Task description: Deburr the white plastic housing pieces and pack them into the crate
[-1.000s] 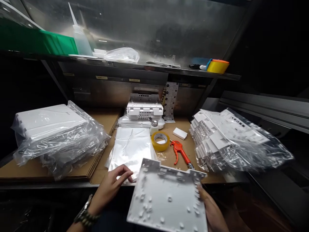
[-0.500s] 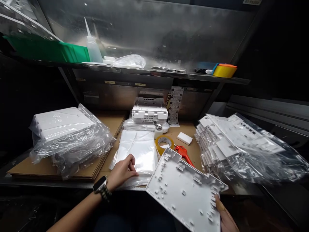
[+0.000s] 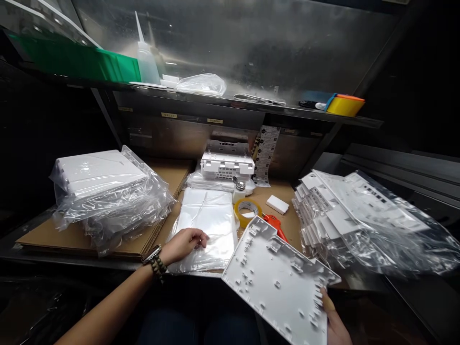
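Note:
My right hand (image 3: pixel 335 318) grips the lower right edge of a white plastic housing panel (image 3: pixel 268 287), tilted with its ribbed, clip-studded inner face towards me. Over the near part of a stack of clear plastic bags (image 3: pixel 206 211) is my left hand (image 3: pixel 185 245), its fingers curled inward. Whether a bag is pinched between those fingers is hidden. A watch and a beaded bracelet are on the left wrist.
A bagged pile of white housings (image 3: pixel 102 172) lies on cardboard (image 3: pixel 39 238) at left. Bagged white panels (image 3: pixel 327 206) lean at right. Between them are yellow tape (image 3: pixel 238 214), a red-handled tool (image 3: pixel 275 224), a small pump bottle (image 3: pixel 239 193) and a white block (image 3: pixel 277 204). A metal shelf (image 3: pixel 266 106) spans above.
My left hand has shifted slightly up the bag stack, its fingers curling further in. The panel stays in my right hand, barely moved. The view has shifted a little.

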`<state>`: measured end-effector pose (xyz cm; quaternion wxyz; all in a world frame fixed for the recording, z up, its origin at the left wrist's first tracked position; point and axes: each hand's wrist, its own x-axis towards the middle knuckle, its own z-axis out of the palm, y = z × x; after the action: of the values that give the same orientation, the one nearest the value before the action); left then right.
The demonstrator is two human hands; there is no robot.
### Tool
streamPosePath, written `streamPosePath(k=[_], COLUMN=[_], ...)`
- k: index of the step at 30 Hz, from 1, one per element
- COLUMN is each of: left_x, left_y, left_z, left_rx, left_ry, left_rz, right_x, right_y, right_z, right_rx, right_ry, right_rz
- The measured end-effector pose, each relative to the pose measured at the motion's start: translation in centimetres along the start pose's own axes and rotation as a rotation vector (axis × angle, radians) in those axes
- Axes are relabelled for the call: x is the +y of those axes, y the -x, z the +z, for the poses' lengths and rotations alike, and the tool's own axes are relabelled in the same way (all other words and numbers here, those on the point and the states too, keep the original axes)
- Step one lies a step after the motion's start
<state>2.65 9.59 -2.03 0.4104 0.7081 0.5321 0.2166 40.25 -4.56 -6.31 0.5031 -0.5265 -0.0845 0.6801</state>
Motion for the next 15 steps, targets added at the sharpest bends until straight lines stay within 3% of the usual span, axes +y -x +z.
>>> streamPosePath(k=[3, 6, 10, 15], left_x=[0.9, 1.5, 1.5, 1.6], left_y=[0.0, -0.1, -0.4, -0.4], left_z=[-0.1, 0.6, 2.0, 1.8], left_rx=[-0.001, 0.112, 0.231, 0.2], left_ry=[-0.095, -0.211, -0.275, -0.165], left_rz=[-0.003, 0.034, 0.067, 0.043], right_x=[0.0, 0.2, 0.7, 0.8], right_y=[0.3, 0.7, 1.1, 0.9], right_z=[1.0, 2.2, 3.1, 2.6], right_rx=[-0.003, 0.015, 0.066, 0.048], right_ry=[0.042, 0.06, 0.031, 0.014], right_rz=[-0.079, -0.18, -0.21, -0.261])
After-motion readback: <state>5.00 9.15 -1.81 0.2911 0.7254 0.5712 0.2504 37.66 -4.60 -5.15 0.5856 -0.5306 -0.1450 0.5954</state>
